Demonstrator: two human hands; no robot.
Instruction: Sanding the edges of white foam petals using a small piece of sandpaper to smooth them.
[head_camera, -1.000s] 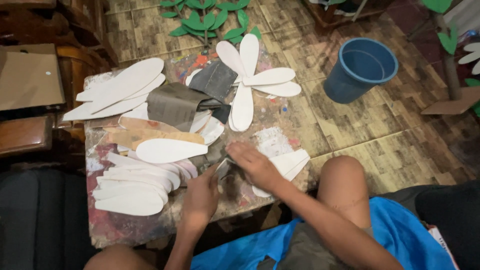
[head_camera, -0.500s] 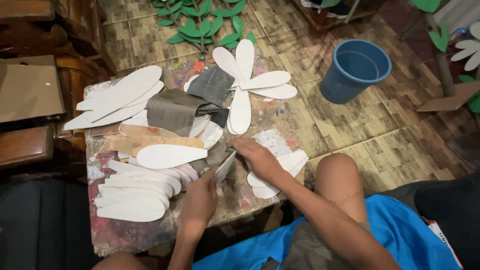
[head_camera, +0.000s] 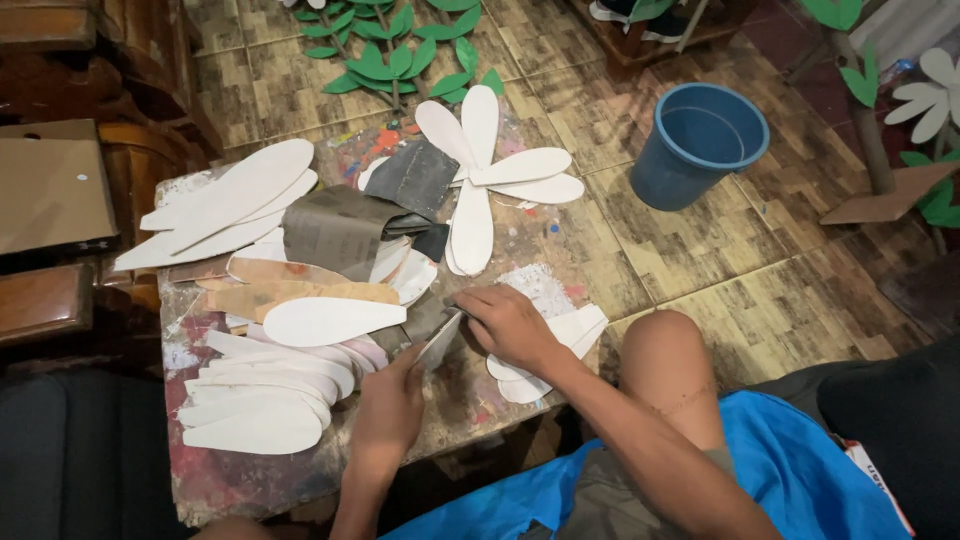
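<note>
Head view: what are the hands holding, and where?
Left hand and right hand both grip one small grey sheet, left at its lower end, right at the top.

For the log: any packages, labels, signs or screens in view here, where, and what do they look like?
Flat brown cardboard sheet: far left, on dark wooden furniture; rectangular, plain.
Brown cardboard piece: right, on the floor by green leaf cutouts; angular.
No labels, signs or screens can be made out.

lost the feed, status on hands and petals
Both hands pinch one white petal cutout: left hand, right hand. Stacked white petals lie left. Nothing obstructing.
</note>
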